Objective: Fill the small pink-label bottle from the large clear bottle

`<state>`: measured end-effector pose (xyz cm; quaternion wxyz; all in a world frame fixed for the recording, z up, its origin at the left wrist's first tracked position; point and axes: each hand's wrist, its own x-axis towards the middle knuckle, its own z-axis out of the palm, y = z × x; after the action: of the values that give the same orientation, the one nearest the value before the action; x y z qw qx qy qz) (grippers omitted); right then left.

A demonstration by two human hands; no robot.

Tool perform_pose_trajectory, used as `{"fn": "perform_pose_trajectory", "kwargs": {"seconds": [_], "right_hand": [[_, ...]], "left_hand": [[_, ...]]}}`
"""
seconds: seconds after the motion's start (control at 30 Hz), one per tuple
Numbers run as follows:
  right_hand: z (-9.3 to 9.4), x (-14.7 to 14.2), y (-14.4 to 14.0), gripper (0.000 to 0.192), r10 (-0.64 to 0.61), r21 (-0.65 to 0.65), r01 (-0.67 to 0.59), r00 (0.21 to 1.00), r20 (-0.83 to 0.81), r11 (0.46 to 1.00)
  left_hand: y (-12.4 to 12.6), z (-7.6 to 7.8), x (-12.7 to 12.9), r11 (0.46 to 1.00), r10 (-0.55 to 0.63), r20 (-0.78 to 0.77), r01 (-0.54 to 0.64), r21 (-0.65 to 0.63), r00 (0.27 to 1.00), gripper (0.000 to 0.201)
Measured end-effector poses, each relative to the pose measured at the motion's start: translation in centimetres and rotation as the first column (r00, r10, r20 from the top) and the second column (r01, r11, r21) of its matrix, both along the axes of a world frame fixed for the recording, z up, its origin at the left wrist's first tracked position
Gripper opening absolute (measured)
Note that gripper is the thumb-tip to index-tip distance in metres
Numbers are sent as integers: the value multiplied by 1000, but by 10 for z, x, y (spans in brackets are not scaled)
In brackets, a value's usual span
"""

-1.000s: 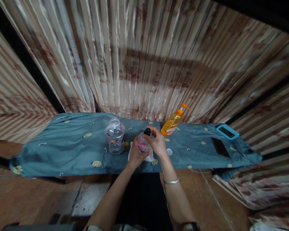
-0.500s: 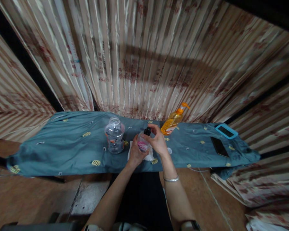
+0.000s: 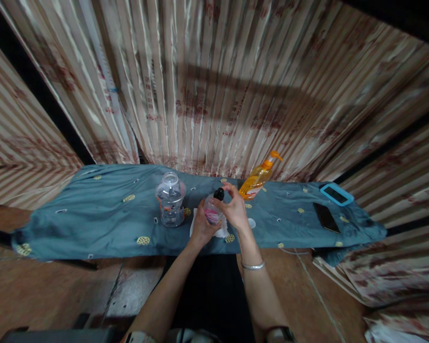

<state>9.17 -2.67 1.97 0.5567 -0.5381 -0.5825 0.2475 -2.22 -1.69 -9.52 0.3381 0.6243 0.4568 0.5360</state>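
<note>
Head view: just below frame centre, your left grip [image 3: 200, 229] is wrapped around the clear bottle [image 3: 212, 214]; your right grip [image 3: 237, 209] pinches its black cap [image 3: 219, 194]. Since the earlier frame, neither grip nor bottle has visibly shifted.

A small, rounded, transparent plastic bottle [image 3: 212, 215] with pink markings is held near the centre of the scene, its top directed upward and slightly to the right. A black cap [image 3: 219, 194] is located at its top; tightness cannot be determined.
</note>
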Motion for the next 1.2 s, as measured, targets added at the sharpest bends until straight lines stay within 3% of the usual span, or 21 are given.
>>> {"fn": "perform_pose_trajectory", "kwargs": {"seconds": [0.1,0.2,0.27,0.33,0.47,0.7,0.87,1.03,1.2], "right_hand": [[1,-1,-2,40,27,12,-27,1000,0,1000],[1,3,-5,49,164,-2,-164,987,-4,987],[1,5,-5,60,186,-15,-186,983,-6,982],[3,4,-4,64,111,-14,-111,994,-2,994],[8,-5,-2,48,-33,0,33,999,17,999],[12,7,-1,52,238,-35,-240,970,-41,970],[22,16,-1,48,325,-36,-334,933,-153,942],[16,39,-7,46,199,37,-196,946,-256,980],[-35,92,-29,35,-87,-52,78,976,-199,996]], "left_hand": [[-1,3,0,1000,-4,13,4,1,1000,93],[-2,7,-1,1000,-15,16,15,-14,1000,93],[-3,9,-1,1000,-16,18,17,-24,1000,92],[-4,11,-2,999,-14,23,15,-29,1000,92],[-5,10,-2,998,-11,30,12,-55,999,94],[-4,7,-2,1000,-2,6,2,-18,1000,95],[-4,8,-1,1000,7,-15,-7,-1,1000,94],[-5,9,-3,999,15,-27,-16,-37,1000,95],[-5,10,-4,1000,13,-27,-13,-14,1000,94]]}}
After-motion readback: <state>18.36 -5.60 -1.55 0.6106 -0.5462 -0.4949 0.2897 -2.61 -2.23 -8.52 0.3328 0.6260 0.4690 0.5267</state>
